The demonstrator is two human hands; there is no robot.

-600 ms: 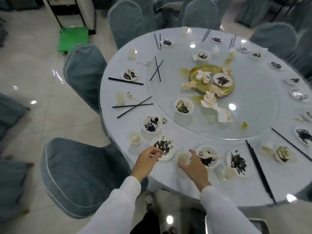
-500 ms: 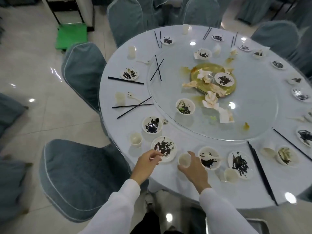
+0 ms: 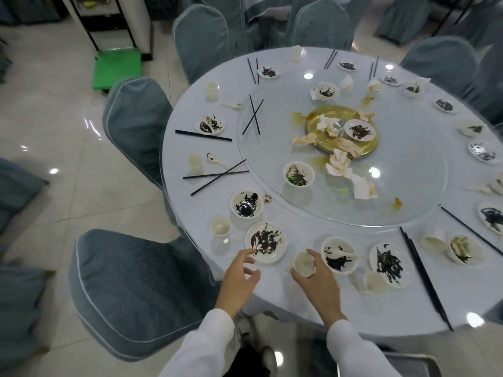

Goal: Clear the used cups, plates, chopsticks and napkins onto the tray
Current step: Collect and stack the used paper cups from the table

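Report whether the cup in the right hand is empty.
Empty: the cup, gripped by the right hand, shows a bare white inside.

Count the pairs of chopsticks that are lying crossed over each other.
2: one pair on the left part of the glass turntable, another pair nearer, just left of its rim. The other chopsticks lie parallel; none seems hidden.

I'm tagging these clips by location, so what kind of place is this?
Most likely a restaurant banquet hall after a meal. A large round table carries a glass turntable, many used place settings ring its edge, and matching fabric-covered chairs stand around it on a polished tile floor.
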